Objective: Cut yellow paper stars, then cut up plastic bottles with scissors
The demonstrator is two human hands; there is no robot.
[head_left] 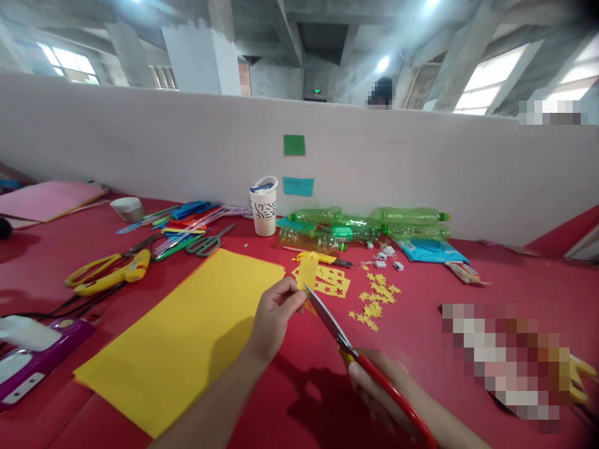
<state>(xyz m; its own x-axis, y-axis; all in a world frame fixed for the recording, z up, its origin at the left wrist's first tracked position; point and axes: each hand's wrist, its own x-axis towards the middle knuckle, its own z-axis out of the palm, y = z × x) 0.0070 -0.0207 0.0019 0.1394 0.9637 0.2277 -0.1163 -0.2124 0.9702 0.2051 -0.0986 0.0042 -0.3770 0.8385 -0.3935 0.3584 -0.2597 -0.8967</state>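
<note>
My left hand [277,315] pinches a small yellow paper strip [307,273] between thumb and fingers. Red-handled scissors [334,324] are in my right hand [374,380], their blades pointing up and left, with the tips at the strip's lower edge. Whether the blades touch the paper I cannot tell. Just beyond lie yellow paper scraps with star-shaped holes [334,287]. A scatter of small yellow paper stars [379,293] lies right of them. Large yellow paper sheets [187,330] rest left of my left hand.
Several green plastic bottles [355,226] lie along the white partition [187,143], beside a white cup [264,212]. A yellow glue gun [116,274] and green-handled scissors [208,243] lie left. A purple power strip [60,346] is at the left edge, a blue packet [433,251] at the right.
</note>
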